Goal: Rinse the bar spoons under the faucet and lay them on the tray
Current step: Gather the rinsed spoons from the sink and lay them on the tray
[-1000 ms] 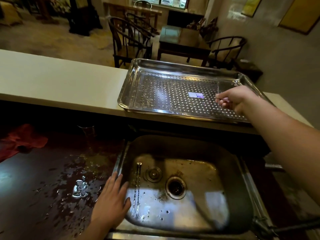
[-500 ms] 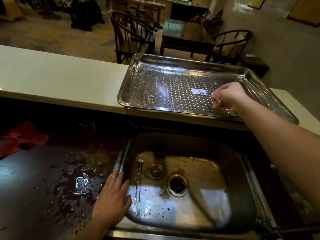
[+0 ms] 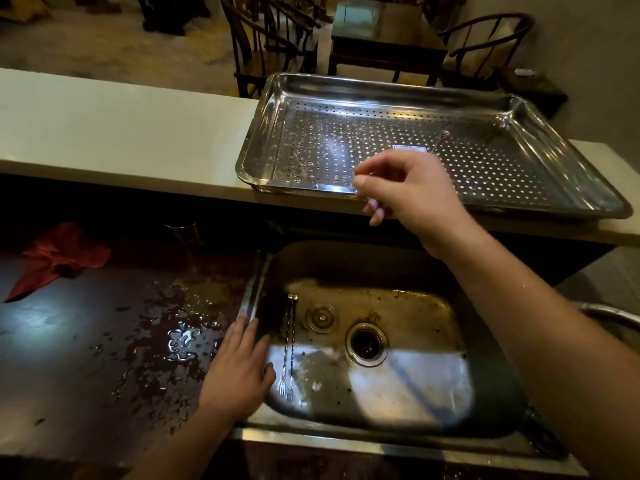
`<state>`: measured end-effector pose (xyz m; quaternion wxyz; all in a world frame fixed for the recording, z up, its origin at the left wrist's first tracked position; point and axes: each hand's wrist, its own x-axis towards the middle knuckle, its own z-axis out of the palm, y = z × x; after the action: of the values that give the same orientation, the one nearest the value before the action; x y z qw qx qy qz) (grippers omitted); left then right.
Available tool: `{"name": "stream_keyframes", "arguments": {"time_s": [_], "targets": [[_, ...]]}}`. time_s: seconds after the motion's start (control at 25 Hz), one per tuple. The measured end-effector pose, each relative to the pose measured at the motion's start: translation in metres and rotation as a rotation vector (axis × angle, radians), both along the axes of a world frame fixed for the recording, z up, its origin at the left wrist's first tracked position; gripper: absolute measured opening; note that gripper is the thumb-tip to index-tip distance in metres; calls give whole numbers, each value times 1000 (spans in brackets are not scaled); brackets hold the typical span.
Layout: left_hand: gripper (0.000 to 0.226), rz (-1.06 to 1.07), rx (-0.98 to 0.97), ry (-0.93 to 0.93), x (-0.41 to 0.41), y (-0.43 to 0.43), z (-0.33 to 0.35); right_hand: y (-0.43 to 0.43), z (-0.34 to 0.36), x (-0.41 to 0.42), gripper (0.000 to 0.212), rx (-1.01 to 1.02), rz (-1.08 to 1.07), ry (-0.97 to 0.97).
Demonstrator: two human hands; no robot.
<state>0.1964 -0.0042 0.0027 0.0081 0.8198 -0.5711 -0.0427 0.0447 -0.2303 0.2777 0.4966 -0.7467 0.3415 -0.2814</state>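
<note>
Left hand [image 3: 239,370] flat, fingers spread, palm down on left rim of sink [image 3: 491,403], fingertips at wet edge; holding nothing. Dark worktop [image 3: 69,358] left of basin, puddled and speckled with water, heaviest near sink's left edge. Two bar spoons [image 3: 289,344] lying side by side on basin floor along left wall, just beside the left hand, forked ends toward near edge, round ends toward far wall; touching or nearly so. Small round plug fitting and open drain [image 3: 367,342] at basin centre, right of the spoons. Curved faucet spout [image 3: 609,315] at right edge of view, partly hidden behind right forearm. Red cloth [image 3: 59,258] crumpled at far left of worktop. Right hand [image 3: 412,192] raised above basin's far wall, over near edge of tray [image 3: 263,133], fingers loosely curled, thumb and forefinger close together; cannot tell whether anything pinched there. Perforated steel tray on pale raised counter [image 3: 121,133], at counter's near edge, wet droplets over its left half. Thin bar spoon [image 3: 441,142] faintly visible on tray floor beyond right hand, by small label [image 3: 408,148]. Dark chairs [image 3: 270,39] and table beyond counter.
</note>
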Motion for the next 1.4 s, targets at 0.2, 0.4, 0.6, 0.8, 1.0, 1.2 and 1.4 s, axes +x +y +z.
{"name": "stream_keyframes", "arguments": {"time_s": [0.2, 0.4, 0.6, 0.8, 1.0, 1.2, 1.4], "targets": [[54, -4, -1, 8, -1, 0, 5, 31, -52, 7, 11, 135, 122, 45], [58, -4, -45, -12, 3, -3, -4, 40, -164, 26, 6, 351, 156, 338], [52, -18, -19, -3, 4, -6, -7, 43, -289, 48, 12, 571, 6, 608], [53, -23, 25, 8, 6, -8, -13, 51, -356, 66, 20, 467, -22, 815], [54, -37, 45, -7, 8, -9, -15, 66, -387, 81, 19, 190, 14, 1001], [54, -29, 50, 3, 8, -9, -14, 71, -404, 86, 27, 121, 5, 1038], [53, -32, 48, -6, 8, -9, -14, 67, -406, 87, 19, 242, -36, 1013]]}}
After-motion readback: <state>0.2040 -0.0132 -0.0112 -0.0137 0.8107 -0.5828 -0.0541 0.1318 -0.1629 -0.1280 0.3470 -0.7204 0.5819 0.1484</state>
